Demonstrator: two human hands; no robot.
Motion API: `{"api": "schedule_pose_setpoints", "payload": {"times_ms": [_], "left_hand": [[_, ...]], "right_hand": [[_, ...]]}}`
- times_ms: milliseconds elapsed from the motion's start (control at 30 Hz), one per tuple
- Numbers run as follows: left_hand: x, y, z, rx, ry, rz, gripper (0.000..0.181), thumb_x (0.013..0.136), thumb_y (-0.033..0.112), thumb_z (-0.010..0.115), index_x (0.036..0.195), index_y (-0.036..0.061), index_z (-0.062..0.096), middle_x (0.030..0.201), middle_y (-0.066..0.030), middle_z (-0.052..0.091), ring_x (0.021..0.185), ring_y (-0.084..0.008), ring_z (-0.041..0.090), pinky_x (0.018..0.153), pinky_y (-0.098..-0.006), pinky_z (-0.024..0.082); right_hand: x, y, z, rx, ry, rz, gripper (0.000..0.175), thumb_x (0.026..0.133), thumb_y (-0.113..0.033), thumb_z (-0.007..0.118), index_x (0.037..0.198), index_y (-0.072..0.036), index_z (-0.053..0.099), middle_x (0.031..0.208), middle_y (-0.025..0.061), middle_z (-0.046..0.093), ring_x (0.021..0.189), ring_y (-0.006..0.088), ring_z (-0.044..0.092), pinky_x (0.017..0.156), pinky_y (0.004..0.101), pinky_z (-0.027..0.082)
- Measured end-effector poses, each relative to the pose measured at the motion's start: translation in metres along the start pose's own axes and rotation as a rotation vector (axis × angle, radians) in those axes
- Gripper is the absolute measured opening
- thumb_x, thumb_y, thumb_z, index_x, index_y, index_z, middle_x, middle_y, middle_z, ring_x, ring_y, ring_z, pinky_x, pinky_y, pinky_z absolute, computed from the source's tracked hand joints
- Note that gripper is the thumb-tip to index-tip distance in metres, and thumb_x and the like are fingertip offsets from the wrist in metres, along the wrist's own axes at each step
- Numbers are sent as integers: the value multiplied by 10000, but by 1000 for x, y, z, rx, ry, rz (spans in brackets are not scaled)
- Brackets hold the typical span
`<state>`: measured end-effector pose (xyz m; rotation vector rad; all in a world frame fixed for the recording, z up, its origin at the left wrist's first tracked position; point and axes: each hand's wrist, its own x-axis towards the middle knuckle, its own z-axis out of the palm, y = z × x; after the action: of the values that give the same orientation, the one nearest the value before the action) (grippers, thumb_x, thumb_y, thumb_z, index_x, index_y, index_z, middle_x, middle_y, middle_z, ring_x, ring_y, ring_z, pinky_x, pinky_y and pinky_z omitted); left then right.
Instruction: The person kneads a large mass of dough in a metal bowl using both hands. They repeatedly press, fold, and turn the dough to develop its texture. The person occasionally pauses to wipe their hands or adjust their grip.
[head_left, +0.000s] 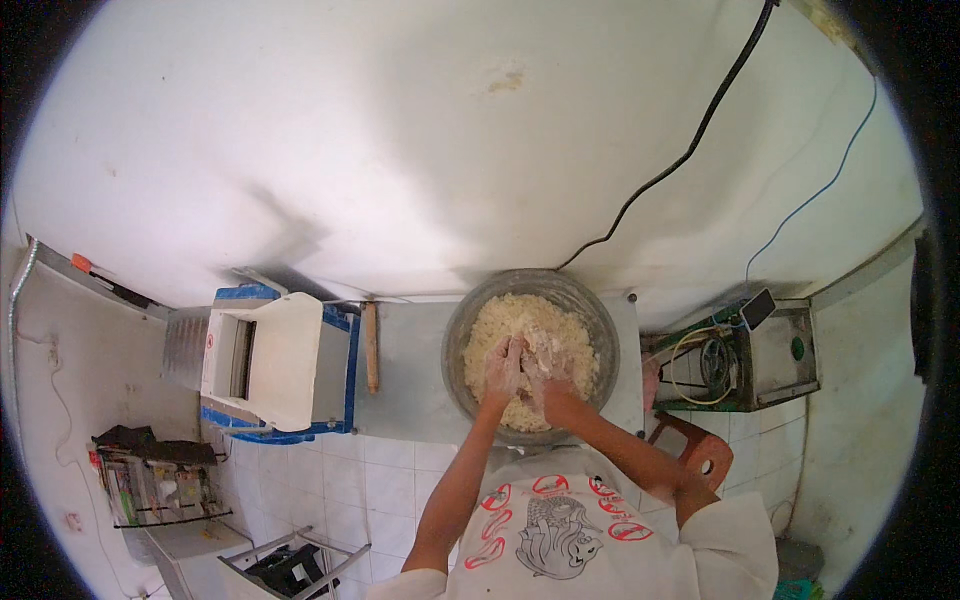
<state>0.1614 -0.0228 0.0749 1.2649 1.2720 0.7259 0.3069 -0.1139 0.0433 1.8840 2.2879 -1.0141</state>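
A wide round metal basin stands on a grey metal-topped table, holding pale, crumbly dough. Both hands are down in the basin, side by side and dusted with flour. My left hand touches the dough left of the middle, with its fingers pointing away from me. My right hand lies close beside it on the right, its fingers spread among clumps of dough. Some fingertips are hidden by the dough, and whether either hand grips a clump is not clear.
A wooden rolling pin lies on the table beside a white and blue dough-rolling machine. Right of the table are a metal-framed machine and a red plastic stool. A black cable hangs down the white wall behind the basin.
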Motion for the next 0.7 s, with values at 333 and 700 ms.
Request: {"api": "schedule_pose_setpoints", "payload": {"times_ms": [333,700], "left_hand": [[2,8,-9,-393,-74,40,405,1022,336,675,1190,-33,678,1067,-94,742,929,-186,719,715,-327,579],[14,31,-16,16,134,-262,370,1046,343,621,1010,-10,727,872,-89,720,818,-177,705,702,-320,565]], "right_hand": [[-2,14,-5,-35,213,16,450,901,-111,588,1334,8,561,1378,283,515,1250,435,528,1054,567,417],[11,-6,-41,-467,405,-253,621,881,-161,622,1485,-79,502,1548,281,405,1434,401,408,1172,639,280]]}}
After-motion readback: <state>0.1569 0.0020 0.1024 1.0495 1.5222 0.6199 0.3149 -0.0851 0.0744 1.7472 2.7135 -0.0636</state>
